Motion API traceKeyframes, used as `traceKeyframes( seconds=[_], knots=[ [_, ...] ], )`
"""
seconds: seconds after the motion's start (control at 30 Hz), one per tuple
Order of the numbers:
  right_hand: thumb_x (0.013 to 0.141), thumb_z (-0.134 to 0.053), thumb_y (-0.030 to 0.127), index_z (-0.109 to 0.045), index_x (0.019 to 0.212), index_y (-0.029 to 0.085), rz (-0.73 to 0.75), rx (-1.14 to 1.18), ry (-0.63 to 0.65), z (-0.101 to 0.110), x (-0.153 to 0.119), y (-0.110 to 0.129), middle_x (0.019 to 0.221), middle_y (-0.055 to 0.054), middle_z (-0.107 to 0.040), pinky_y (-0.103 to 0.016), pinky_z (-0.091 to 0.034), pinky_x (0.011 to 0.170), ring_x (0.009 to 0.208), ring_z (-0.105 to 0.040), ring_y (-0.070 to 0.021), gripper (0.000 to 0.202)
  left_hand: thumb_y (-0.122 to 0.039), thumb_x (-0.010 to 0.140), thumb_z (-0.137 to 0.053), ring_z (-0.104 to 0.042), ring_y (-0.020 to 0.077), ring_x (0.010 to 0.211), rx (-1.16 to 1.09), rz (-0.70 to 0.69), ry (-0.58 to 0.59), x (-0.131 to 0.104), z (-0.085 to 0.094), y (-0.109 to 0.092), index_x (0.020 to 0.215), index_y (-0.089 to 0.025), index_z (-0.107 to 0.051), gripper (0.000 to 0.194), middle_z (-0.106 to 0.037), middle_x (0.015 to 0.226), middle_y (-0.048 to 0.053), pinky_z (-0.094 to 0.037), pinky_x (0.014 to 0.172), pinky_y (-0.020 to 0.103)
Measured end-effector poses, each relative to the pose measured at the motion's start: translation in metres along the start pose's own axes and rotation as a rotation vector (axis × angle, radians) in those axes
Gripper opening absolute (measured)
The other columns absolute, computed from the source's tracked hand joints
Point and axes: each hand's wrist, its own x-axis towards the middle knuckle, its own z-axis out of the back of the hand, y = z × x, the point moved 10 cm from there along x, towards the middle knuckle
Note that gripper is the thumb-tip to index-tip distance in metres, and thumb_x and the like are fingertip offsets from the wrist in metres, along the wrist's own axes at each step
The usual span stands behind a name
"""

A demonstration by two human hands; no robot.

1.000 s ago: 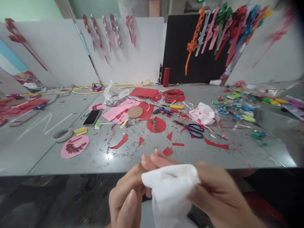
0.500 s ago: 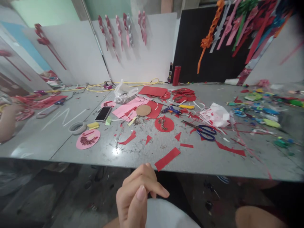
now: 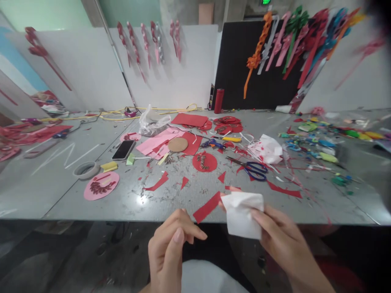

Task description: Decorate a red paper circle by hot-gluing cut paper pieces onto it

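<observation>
My right hand [image 3: 275,228] pinches a folded white tissue [image 3: 244,215] over the table's front edge, with some fingertips showing behind it. To its left, my left hand [image 3: 174,244] is curled, its thumb up and index finger pointing right; whether it holds anything is hidden. A red paper strip [image 3: 207,206] lies on the table between and beyond the hands. Farther back are a red paper disc [image 3: 204,162] with dark curled pieces on it and blue-handled scissors [image 3: 255,170]. A pink disc [image 3: 102,185] with similar dark pieces lies at the left.
Around these are a tape roll [image 3: 86,170], a phone [image 3: 124,150], a blue glue gun [image 3: 213,143], a yellow-handled cutter [image 3: 231,139] and crumpled white paper [image 3: 265,149]. A red bottle [image 3: 219,101] stands at the back. Colourful scraps [image 3: 320,142] lie at the right.
My right hand has come into view from the right with the white tissue. My left hand has stayed almost the same. The camera view has turned slightly right, and the person's arm at the left has left view.
</observation>
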Motion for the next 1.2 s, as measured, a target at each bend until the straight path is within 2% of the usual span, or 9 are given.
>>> traceKeyframes(
  seconds=[0.1, 0.2, 0.37, 0.57, 0.8, 0.87, 0.93, 1.03, 1.2],
  knots=[
    [0.103, -0.061, 0.052, -0.066, 0.14, 0.018, -0.143, 0.131, -0.048, -0.001, 0.019, -0.033, 0.107, -0.015, -0.08, -0.039, -0.061, 0.081, 0.091, -0.078, -0.029, 0.051, -0.034, 0.108, -0.045, -0.053, 0.0175, 0.066, 0.015, 0.053, 0.033, 0.001, -0.005, 0.01, 0.08, -0.018, -0.077, 0.045, -0.059, 0.069, 0.006, -0.045, 0.07, 0.034],
    [0.102, -0.062, 0.053, -0.06, 0.145, 0.014, -0.178, 0.198, 0.001, -0.013, 0.023, -0.042, 0.096, -0.013, -0.081, -0.035, -0.06, 0.075, 0.076, -0.078, -0.0252, 0.058, -0.034, 0.108, -0.046, -0.052, 0.0169, 0.066, 0.004, 0.066, 0.052, 0.001, -0.008, 0.015, 0.08, -0.018, -0.076, 0.045, -0.057, 0.068, 0.005, -0.044, 0.069, 0.033],
    [0.105, -0.057, 0.048, -0.057, 0.147, 0.014, -0.168, 0.232, 0.033, -0.021, 0.023, -0.034, 0.087, -0.01, -0.08, -0.032, -0.057, 0.078, 0.075, -0.079, -0.0234, 0.055, -0.034, 0.108, -0.045, -0.049, 0.0167, 0.066, -0.005, 0.08, 0.024, 0.002, -0.005, 0.019, 0.079, -0.018, -0.076, 0.046, -0.054, 0.067, 0.005, -0.041, 0.066, 0.033],
    [0.098, -0.058, 0.037, -0.067, 0.139, 0.02, -0.154, 0.311, 0.092, -0.028, 0.025, -0.022, 0.103, -0.011, -0.082, -0.035, -0.057, 0.089, 0.089, -0.08, -0.0253, 0.045, -0.033, 0.108, -0.045, -0.049, 0.017, 0.067, -0.024, 0.096, 0.023, 0.002, -0.002, 0.018, 0.078, -0.017, -0.075, 0.045, -0.054, 0.068, 0.005, -0.04, 0.065, 0.032],
    [0.102, -0.051, 0.058, -0.08, 0.11, 0.016, -0.019, 0.226, 0.15, -0.031, 0.023, -0.001, 0.115, -0.016, -0.079, -0.044, -0.057, 0.099, 0.102, -0.077, -0.0302, 0.052, -0.034, 0.108, -0.046, -0.048, 0.0163, 0.066, -0.018, 0.087, 0.0, 0.004, 0.003, 0.013, 0.078, -0.017, -0.075, 0.044, -0.056, 0.069, 0.005, -0.04, 0.068, 0.032],
    [0.102, -0.059, 0.054, -0.08, 0.114, 0.018, -0.039, 0.164, 0.101, -0.029, 0.023, -0.001, 0.114, -0.015, -0.08, -0.044, -0.058, 0.099, 0.1, -0.078, -0.0277, 0.044, -0.034, 0.108, -0.045, -0.048, 0.0168, 0.067, -0.029, 0.089, 0.003, 0.003, 0.003, 0.013, 0.079, -0.018, -0.075, 0.045, -0.056, 0.069, 0.005, -0.04, 0.067, 0.032],
    [0.099, -0.069, 0.048, -0.072, 0.134, 0.022, -0.077, 0.144, 0.07, -0.032, 0.022, 0.001, 0.116, -0.013, -0.08, -0.045, -0.059, 0.1, 0.099, -0.078, -0.0257, 0.044, -0.033, 0.108, -0.045, -0.048, 0.0171, 0.068, -0.047, 0.098, 0.002, 0.002, 0.004, 0.014, 0.08, -0.018, -0.076, 0.044, -0.056, 0.07, 0.005, -0.039, 0.066, 0.032],
    [0.098, -0.072, 0.046, -0.053, 0.156, 0.028, -0.101, 0.155, 0.124, -0.045, 0.017, 0.021, 0.116, -0.011, -0.08, -0.049, -0.059, 0.103, 0.107, -0.078, -0.0265, 0.064, -0.033, 0.108, -0.045, -0.048, 0.017, 0.068, -0.064, 0.097, -0.008, 0.0, 0.005, 0.014, 0.08, -0.018, -0.076, 0.044, -0.054, 0.069, 0.005, -0.039, 0.066, 0.031],
    [0.1, -0.067, 0.048, -0.075, 0.132, 0.031, 0.024, -0.109, 0.296, -0.052, -0.003, 0.079, 0.114, -0.01, -0.081, -0.046, -0.064, 0.094, 0.113, -0.076, -0.0323, 0.038, -0.036, 0.107, -0.048, -0.05, 0.0183, 0.066, -0.012, 0.143, -0.02, -0.002, 0.004, 0.018, 0.077, -0.02, -0.076, 0.044, -0.055, 0.068, 0.005, -0.04, 0.063, 0.033]
  ],
)
